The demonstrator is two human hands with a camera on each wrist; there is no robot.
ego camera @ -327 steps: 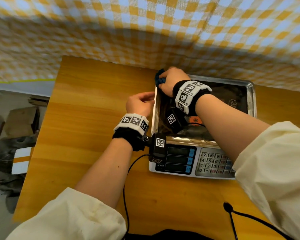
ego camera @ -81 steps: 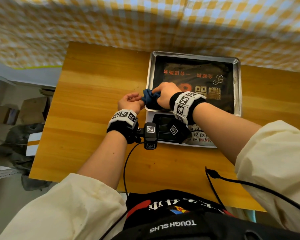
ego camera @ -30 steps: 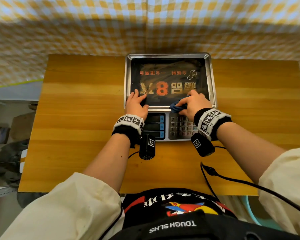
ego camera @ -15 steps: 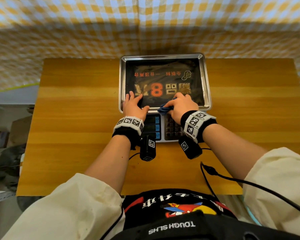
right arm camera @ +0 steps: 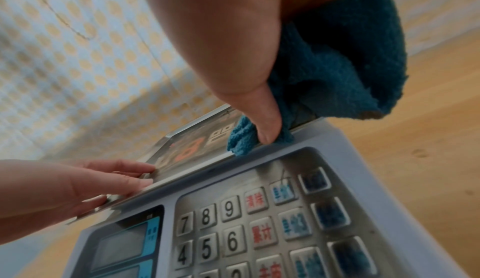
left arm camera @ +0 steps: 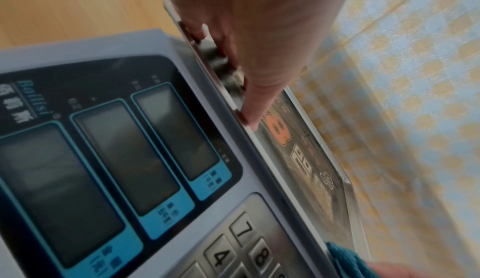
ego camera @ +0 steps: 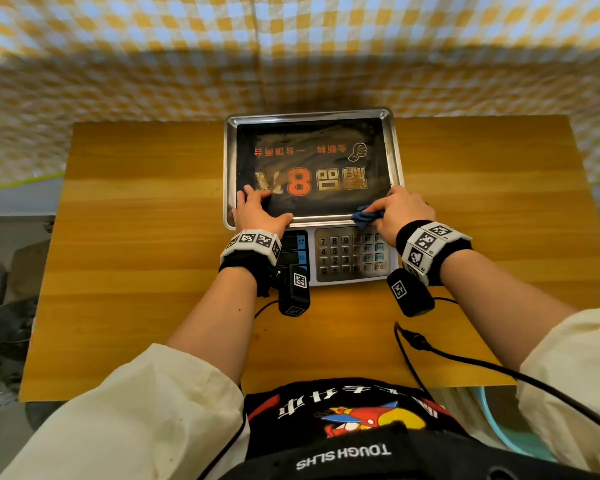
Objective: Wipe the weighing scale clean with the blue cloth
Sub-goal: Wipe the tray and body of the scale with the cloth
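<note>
The weighing scale [ego camera: 355, 258] stands mid-table, its steel pan [ego camera: 394, 147] carrying a dark printed sheet, with displays and a keypad [right arm camera: 233, 239] in front. My right hand [ego camera: 400, 211] grips the bunched blue cloth [ego camera: 364, 216] [right arm camera: 337, 61] and presses it on the pan's near right rim. My left hand [ego camera: 257, 211] lies flat on the pan's near left corner, fingers straight on the sheet, thumb along the front rim [left arm camera: 244, 118]. The cloth's edge [left arm camera: 345, 262] shows at the bottom of the left wrist view.
The wooden table [ego camera: 136, 237] has bare stretches left and right of the scale. A checked yellow and blue curtain [ego camera: 291, 46] hangs right behind it. Black cables [ego camera: 430, 351] trail over the near table edge. Clutter lies on the floor at the left [ego camera: 7, 306].
My right hand has slid the cloth rightward along the pan's front rim to its near right corner. The left hand stays pressed on the near left corner.
</note>
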